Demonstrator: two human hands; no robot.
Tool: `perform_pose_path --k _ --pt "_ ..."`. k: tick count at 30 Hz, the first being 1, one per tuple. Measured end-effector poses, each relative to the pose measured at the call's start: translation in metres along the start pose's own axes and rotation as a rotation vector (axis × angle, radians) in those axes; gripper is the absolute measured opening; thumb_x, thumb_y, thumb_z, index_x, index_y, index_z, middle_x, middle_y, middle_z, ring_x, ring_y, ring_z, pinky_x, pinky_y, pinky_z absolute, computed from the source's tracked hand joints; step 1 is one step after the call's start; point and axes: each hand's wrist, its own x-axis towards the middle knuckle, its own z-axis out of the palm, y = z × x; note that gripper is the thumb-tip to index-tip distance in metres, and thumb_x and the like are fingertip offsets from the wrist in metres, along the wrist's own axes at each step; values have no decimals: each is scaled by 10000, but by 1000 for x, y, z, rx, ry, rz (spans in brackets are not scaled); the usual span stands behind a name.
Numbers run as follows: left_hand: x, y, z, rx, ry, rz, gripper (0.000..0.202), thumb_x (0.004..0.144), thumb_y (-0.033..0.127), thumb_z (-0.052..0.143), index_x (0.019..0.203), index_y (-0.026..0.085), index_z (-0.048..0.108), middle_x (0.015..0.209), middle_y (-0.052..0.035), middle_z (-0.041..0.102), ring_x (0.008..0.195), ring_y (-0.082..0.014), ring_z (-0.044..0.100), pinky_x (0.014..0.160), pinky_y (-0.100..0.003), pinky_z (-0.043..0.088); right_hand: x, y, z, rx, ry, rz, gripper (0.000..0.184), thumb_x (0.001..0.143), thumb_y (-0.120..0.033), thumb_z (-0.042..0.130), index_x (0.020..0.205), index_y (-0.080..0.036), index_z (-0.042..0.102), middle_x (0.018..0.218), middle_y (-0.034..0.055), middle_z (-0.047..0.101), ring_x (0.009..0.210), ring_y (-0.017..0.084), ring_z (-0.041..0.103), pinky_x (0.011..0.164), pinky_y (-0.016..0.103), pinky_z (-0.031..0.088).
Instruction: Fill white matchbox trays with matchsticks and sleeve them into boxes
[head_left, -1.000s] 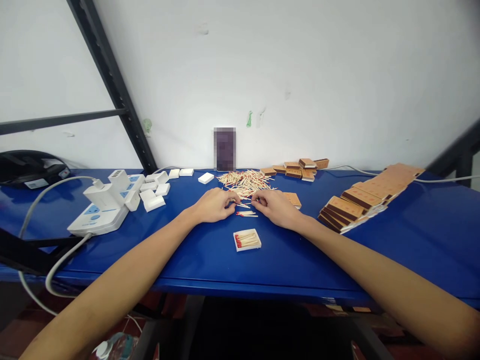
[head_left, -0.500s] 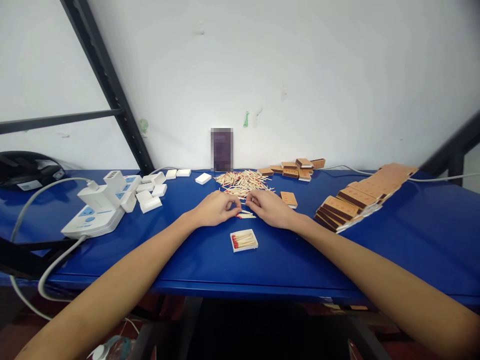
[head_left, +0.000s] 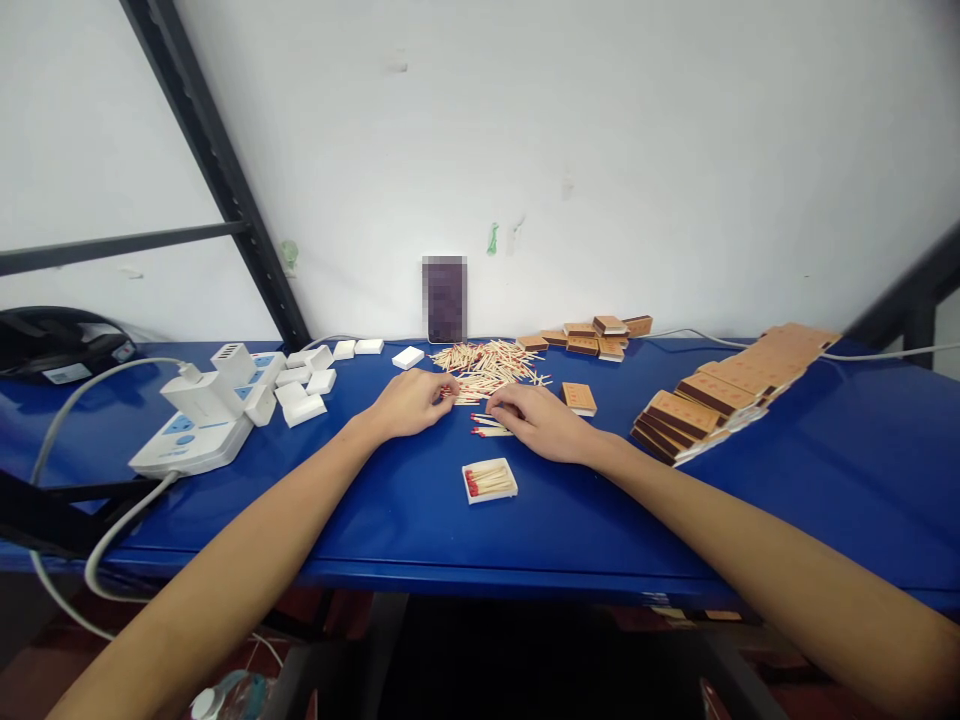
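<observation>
My left hand [head_left: 415,403] is closed in a pinch at the near left edge of a heap of loose matches [head_left: 491,362]; what lies between its fingertips is too small to make out. Across from it, my right hand [head_left: 541,422] curls its fingers over the stick ends of a few red-headed matches [head_left: 489,431] lying on the blue table. Whether it grips any of them is hidden. Closer to me sits a white matchbox tray [head_left: 491,499], part filled with matches whose heads all point left.
White empty trays [head_left: 303,408] lie left, beside a power strip [head_left: 196,446] with chargers. One matchbox [head_left: 578,399] is right of my right hand, more matchboxes [head_left: 583,345] behind it. Overlapping matchbox sleeves [head_left: 720,390] extend along the right. A pixelated dark rectangle [head_left: 447,300] leans on the wall.
My left hand has moved left and slightly away from me, to the edge of the heap. My right hand has shifted slightly left, over the few separate matches.
</observation>
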Motion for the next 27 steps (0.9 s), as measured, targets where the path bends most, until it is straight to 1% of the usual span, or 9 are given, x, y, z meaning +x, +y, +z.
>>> perform_pose_path --k 6,11,13,16,18,20,24,27 --pt "0 1 0 -1 -9 17 204 861 257 494 920 189 677 706 -19 642 603 -151 540 577 -263 334 -2 -3 -1 -1 8 0 234 952 -234 429 942 -183 657 903 55 668 822 177 562 731 294 380" --pt "1 1 0 -20 -28 8 224 874 283 481 935 185 673 680 -17 625 606 -158 541 579 -263 342 -2 -3 -1 7 -3 -21 244 944 -215 438 938 -189 680 890 55 677 836 185 576 743 303 393" --pt "1 1 0 -26 -32 1 227 881 289 477 952 187 666 685 -15 623 607 -159 540 584 -263 343 -1 -1 0 19 7 -14 251 941 -208 439 986 -195 685 912 55 683 841 185 583 750 304 402" --pt "1 1 1 -32 -26 5 197 888 287 480 953 193 641 693 -6 620 599 -154 528 581 -259 334 1 1 1 0 13 -3 297 947 -200 419 1106 -192 670 1017 70 682 926 196 588 815 320 410" --pt "0 1 2 -43 -20 7 173 891 292 485 943 195 618 685 3 610 587 -150 515 567 -255 318 3 1 2 -30 -5 2 329 959 -219 407 1179 -184 649 1065 86 667 978 209 579 850 332 408" --pt "-1 2 3 -56 -15 7 160 896 302 483 940 198 596 671 12 596 573 -146 502 554 -252 302 3 1 3 -66 -26 20 355 970 -245 397 1231 -183 630 1068 99 655 985 219 574 855 342 410" --pt "-1 2 5 -58 1 10 164 912 312 464 957 198 572 656 16 575 570 -149 494 554 -251 293 4 0 4 -122 -46 33 379 982 -262 376 1264 -194 620 1042 113 638 967 226 575 856 353 416" --pt "-1 3 4 -49 12 17 161 912 299 452 928 189 569 663 9 570 579 -149 496 564 -253 298 5 -1 5 -132 -49 17 382 983 -259 368 1254 -200 631 1048 115 635 979 232 575 859 354 419"
